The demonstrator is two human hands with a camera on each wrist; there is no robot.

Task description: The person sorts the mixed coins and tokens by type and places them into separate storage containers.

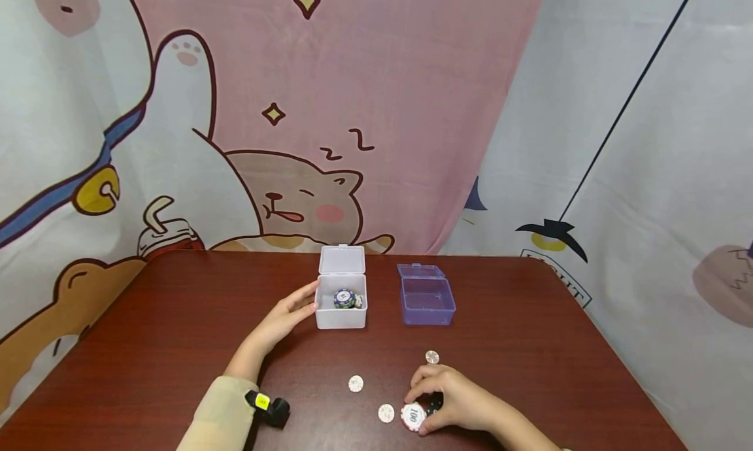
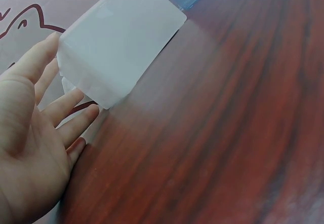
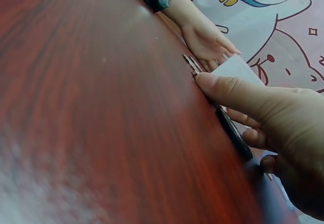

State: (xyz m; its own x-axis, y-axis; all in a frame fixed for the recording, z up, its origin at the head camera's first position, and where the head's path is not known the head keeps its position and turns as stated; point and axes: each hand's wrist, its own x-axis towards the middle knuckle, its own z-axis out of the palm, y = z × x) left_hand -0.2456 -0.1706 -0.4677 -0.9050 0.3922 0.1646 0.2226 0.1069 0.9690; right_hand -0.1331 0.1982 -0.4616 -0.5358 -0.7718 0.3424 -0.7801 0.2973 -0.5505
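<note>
My right hand (image 1: 465, 399) pinches a red-and-white poker chip (image 1: 414, 416) marked 100 between thumb and fingers, low over the table. A black poker chip (image 1: 435, 402) lies under that hand, partly hidden by the fingers. My left hand (image 1: 288, 319) rests its outstretched fingertips against the left side of a white plastic box (image 1: 341, 319), whose lid stands raised. Inside that box, a blue-and-green poker chip (image 1: 344, 299) lies beside a paler chip (image 1: 358, 301). In the left wrist view, the fingers spread at the end of the white box (image 2: 121, 41).
A translucent purple box (image 1: 428, 317) with its lid raised stands right of the white one. Pale chips lie on the brown table (image 1: 500, 333): one chip (image 1: 355, 384) to the left, another chip (image 1: 385, 413) beside the pinched one, and a chip (image 1: 432, 357) beyond my right hand.
</note>
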